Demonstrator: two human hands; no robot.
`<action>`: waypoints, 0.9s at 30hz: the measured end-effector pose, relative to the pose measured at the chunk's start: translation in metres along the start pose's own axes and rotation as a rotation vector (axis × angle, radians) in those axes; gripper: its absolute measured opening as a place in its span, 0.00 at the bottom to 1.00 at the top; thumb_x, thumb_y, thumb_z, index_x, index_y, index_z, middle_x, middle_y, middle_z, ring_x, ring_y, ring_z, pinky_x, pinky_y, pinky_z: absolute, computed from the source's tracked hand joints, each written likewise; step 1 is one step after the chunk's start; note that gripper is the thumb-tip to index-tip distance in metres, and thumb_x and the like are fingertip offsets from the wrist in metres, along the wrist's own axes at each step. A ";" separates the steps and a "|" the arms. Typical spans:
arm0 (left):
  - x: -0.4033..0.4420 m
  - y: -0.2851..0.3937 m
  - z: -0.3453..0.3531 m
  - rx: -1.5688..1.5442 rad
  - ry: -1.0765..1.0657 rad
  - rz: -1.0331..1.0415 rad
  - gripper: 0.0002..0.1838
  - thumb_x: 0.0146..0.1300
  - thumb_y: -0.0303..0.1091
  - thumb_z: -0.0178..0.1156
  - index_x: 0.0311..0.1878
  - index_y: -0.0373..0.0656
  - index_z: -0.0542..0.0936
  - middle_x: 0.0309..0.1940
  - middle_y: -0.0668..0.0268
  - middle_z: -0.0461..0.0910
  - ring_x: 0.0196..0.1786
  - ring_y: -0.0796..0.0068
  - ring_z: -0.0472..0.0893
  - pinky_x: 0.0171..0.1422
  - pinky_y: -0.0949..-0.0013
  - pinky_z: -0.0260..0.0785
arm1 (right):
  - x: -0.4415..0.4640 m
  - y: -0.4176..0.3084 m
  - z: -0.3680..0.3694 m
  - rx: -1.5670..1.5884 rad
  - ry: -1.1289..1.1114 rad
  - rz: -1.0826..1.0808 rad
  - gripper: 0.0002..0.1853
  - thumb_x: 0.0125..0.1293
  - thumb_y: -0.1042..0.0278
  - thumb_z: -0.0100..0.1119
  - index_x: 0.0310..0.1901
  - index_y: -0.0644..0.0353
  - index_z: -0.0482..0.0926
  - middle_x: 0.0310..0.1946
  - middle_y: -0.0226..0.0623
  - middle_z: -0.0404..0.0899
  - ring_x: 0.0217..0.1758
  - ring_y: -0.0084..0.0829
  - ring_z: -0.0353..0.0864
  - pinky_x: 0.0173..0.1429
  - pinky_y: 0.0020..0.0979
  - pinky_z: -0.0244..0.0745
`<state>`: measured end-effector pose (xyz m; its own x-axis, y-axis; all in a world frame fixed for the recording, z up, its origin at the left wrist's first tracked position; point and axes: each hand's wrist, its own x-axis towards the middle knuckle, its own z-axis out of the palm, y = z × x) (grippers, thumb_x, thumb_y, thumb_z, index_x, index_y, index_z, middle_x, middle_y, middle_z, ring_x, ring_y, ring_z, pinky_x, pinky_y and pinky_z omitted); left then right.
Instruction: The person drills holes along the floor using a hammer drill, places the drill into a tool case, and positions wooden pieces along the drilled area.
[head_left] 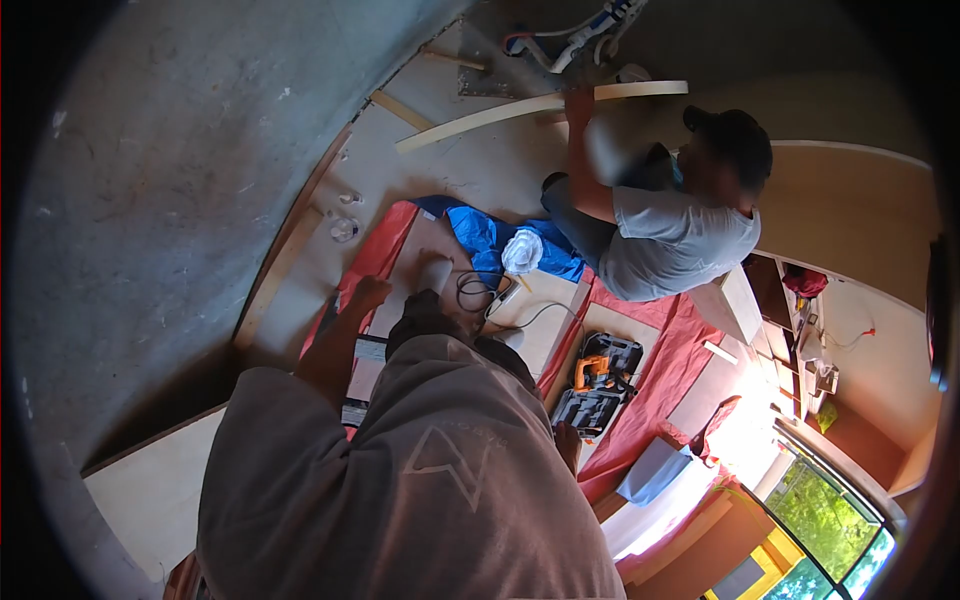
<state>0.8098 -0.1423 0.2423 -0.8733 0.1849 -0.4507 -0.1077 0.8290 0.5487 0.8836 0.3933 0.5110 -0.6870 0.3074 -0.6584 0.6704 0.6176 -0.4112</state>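
Note:
My left hand [370,293] is out to the left above the red sheet [388,245], its fingers curled closed. What it may hold, if anything, is hidden. Low beside my right hip is my right hand [568,443], mostly covered by my shirt, so its fingers do not show clearly. Nearest to it lies an open tool case [585,412] with an orange power tool [592,373] inside. A dark cable [470,290] loops over the floor in front of my feet. Under my left forearm are dark and pale flat pieces [370,350].
Ahead on the right, another person [680,235] crouches, gripping a long curved wooden strip [500,119]. A blue tarp [475,232] carries a white bundle [522,252]. A grey wall [200,150] rises at left. Shelving [785,340] and a window [825,510] stand at right.

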 end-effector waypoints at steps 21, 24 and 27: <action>0.000 0.020 -0.017 -0.477 0.020 -0.325 0.15 0.58 0.43 0.57 0.26 0.41 0.80 0.20 0.57 0.80 0.26 0.63 0.83 0.35 0.58 0.75 | 0.002 0.014 0.017 0.313 0.004 0.312 0.20 0.70 0.51 0.50 0.47 0.63 0.77 0.35 0.38 0.82 0.32 0.27 0.85 0.29 0.26 0.77; 0.003 0.007 -0.012 -0.440 0.001 -0.252 0.16 0.57 0.45 0.58 0.29 0.41 0.82 0.21 0.56 0.81 0.25 0.66 0.83 0.34 0.61 0.75 | 0.003 0.025 0.020 0.339 -0.003 0.300 0.21 0.71 0.50 0.50 0.48 0.63 0.77 0.35 0.38 0.83 0.32 0.27 0.85 0.30 0.26 0.76; 0.009 0.021 -0.024 -0.602 -0.069 -0.454 0.15 0.58 0.44 0.59 0.32 0.40 0.81 0.22 0.62 0.80 0.24 0.72 0.81 0.26 0.68 0.71 | 0.003 0.037 0.025 0.358 0.001 0.294 0.21 0.71 0.50 0.50 0.48 0.63 0.77 0.35 0.37 0.83 0.32 0.27 0.84 0.29 0.25 0.75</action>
<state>0.7886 -0.1353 0.2667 -0.6517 -0.0575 -0.7563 -0.7080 0.4039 0.5794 0.9136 0.3992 0.4778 -0.4536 0.4330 -0.7790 0.8912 0.2156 -0.3991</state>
